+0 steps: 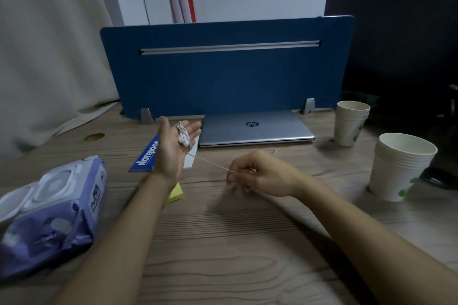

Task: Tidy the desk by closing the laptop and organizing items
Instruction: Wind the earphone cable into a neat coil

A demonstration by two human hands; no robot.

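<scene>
The silver laptop (pixel 255 129) lies closed at the back of the wooden desk (pixel 223 242), against the blue divider. My left hand (pixel 173 148) is raised palm up with straight fingers, and white wired earphones (pixel 184 140) are coiled round those fingers. A thin cord (pixel 210 162) runs taut from the coil to my right hand (pixel 255 173), which pinches it between thumb and fingers. Under my left hand lies a blue notebook (pixel 146 155), and a yellow sticky-note pad (pixel 175 195) shows beneath my left wrist.
A purple pack of wet wipes (pixel 54 215) lies at the left front. Two stacks of paper cups stand on the right, one near (pixel 401 168) and one further back (pixel 350 122). The blue divider (pixel 223 69) closes the back; a dark monitor (pixel 409 44) stands at right.
</scene>
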